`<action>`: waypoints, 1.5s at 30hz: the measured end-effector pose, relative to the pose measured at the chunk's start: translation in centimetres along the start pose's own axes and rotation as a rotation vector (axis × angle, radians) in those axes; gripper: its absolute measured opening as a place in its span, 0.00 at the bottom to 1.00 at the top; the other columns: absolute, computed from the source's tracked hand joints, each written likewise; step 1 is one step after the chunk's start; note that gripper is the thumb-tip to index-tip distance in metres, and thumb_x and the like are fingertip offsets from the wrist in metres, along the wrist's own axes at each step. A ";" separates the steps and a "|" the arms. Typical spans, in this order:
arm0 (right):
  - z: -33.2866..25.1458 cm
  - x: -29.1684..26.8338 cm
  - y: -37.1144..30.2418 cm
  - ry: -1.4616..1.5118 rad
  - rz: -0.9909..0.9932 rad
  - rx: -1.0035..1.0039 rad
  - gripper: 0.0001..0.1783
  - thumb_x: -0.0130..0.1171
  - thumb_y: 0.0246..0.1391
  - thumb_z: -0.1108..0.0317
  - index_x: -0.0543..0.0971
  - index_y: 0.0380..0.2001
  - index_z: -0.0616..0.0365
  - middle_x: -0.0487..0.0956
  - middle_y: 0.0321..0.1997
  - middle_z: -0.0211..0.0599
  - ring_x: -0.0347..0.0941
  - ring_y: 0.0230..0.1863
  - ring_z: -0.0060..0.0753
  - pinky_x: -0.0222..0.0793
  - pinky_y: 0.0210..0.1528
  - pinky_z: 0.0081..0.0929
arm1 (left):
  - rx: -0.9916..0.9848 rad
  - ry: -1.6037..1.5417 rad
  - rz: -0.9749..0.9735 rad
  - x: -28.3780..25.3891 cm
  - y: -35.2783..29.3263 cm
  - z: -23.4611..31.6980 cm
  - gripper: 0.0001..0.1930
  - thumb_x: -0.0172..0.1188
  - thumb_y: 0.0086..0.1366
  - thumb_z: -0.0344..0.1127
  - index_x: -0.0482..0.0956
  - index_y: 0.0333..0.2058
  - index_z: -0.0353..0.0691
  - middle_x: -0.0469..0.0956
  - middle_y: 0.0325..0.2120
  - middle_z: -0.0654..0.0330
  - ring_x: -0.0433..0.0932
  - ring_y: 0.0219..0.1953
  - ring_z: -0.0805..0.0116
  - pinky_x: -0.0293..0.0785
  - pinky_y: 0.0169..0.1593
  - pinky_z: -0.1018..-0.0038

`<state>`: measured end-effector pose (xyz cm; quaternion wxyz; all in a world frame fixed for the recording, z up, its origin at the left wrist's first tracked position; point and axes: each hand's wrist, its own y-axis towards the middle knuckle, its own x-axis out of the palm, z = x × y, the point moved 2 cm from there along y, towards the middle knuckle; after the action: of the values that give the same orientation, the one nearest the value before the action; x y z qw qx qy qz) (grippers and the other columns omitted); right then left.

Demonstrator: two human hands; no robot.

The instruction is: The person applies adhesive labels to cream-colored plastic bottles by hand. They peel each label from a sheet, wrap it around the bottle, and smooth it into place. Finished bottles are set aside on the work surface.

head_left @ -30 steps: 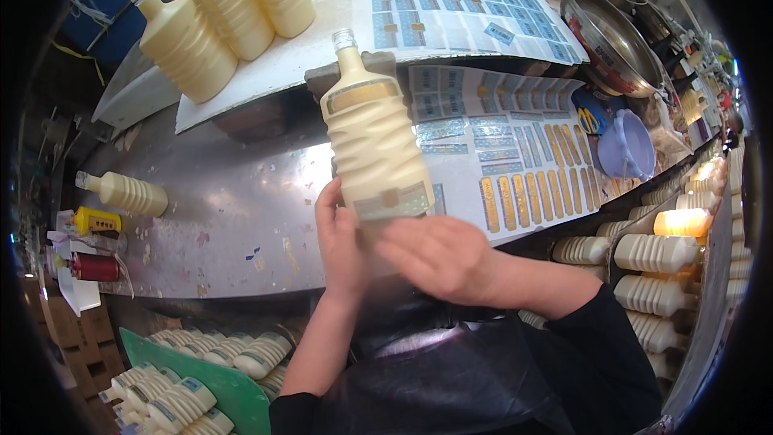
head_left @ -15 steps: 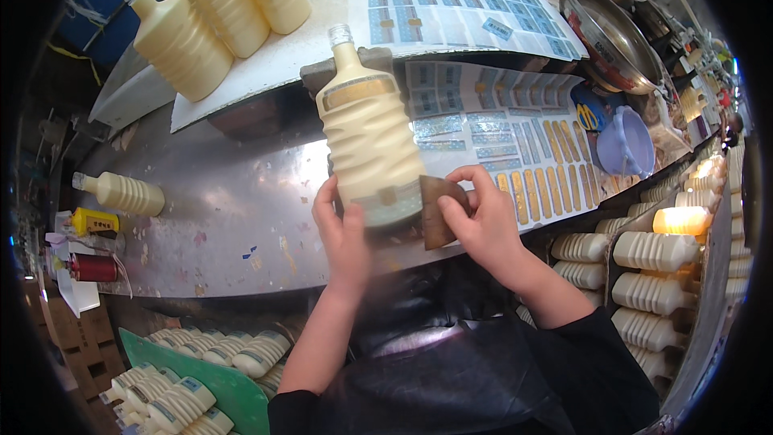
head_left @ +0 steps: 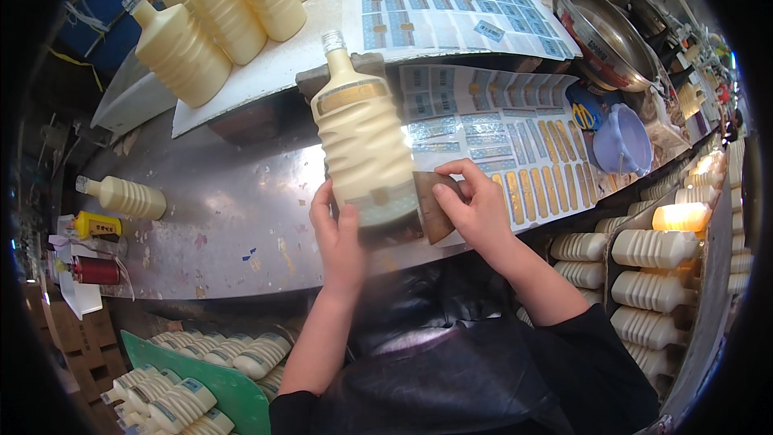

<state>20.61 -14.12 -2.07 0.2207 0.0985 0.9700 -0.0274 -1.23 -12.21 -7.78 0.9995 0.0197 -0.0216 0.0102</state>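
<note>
A cream plastic bottle (head_left: pixel 362 145) with a wavy body lies in front of me, its clear neck pointing away over a grey block (head_left: pixel 310 84). It bears a gold label (head_left: pixel 351 97) near the shoulder and a pale blue label (head_left: pixel 390 203) with a gold patch near its base. My left hand (head_left: pixel 340 243) is closed around the bottle's lower left side, thumb on top. Between thumb and fingers, my right hand (head_left: pixel 477 203) grips a flat dark brown scraper (head_left: pixel 433 216). Its edge is against the bottle's lower right side, by the pale blue label.
Sheets of blue and gold labels (head_left: pixel 527 141) lie to the right, near a lilac bucket (head_left: pixel 622 141) and a large pan (head_left: pixel 600 28). Cream bottles (head_left: pixel 181 48) stand far left; another bottle (head_left: pixel 129 196) lies at the left. Several more fill racks (head_left: pixel 648 282) at lower right.
The scraper has tilted a little and its lower end has swung slightly right, while my right hand has shifted slightly left. My left hand keeps its hold on the bottle.
</note>
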 end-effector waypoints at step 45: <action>-8.9 1.3 -2.2 -0.422 0.035 -0.590 0.15 0.67 0.52 0.72 0.82 0.44 0.57 0.84 0.29 0.40 0.81 0.26 0.39 0.74 0.28 0.33 | 0.580 0.660 0.161 1.0 -0.1 4.0 0.36 0.75 0.46 0.41 0.74 0.56 0.43 0.74 0.48 0.56 0.71 0.54 0.52 0.61 0.62 0.55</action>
<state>15.29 -15.23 5.42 0.4355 0.0393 0.8674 0.2375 -0.44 -12.50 -3.77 0.9020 0.2930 0.3009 0.0995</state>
